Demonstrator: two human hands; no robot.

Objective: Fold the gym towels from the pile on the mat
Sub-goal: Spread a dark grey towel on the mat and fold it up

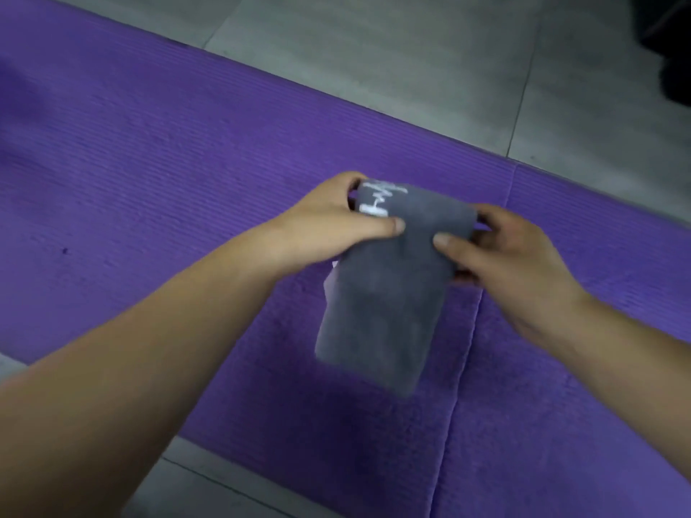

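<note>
A grey gym towel (381, 300) with white lettering near its top edge hangs folded into a narrow strip above the purple mat (149, 173). My left hand (329, 222) pinches the towel's upper left corner, thumb on the front. My right hand (512, 256) grips the upper right edge, thumb pressed on the cloth. The towel's lower end dangles free and looks blurred. A purple towel (336, 416) lies spread flat on the mat beneath it. No pile of towels is in view.
Grey floor tiles (374, 54) run beyond the mat's far edge and show again at the bottom left. A dark object (669, 50) sits in the top right corner. A second purple mat section (598, 424) lies to the right.
</note>
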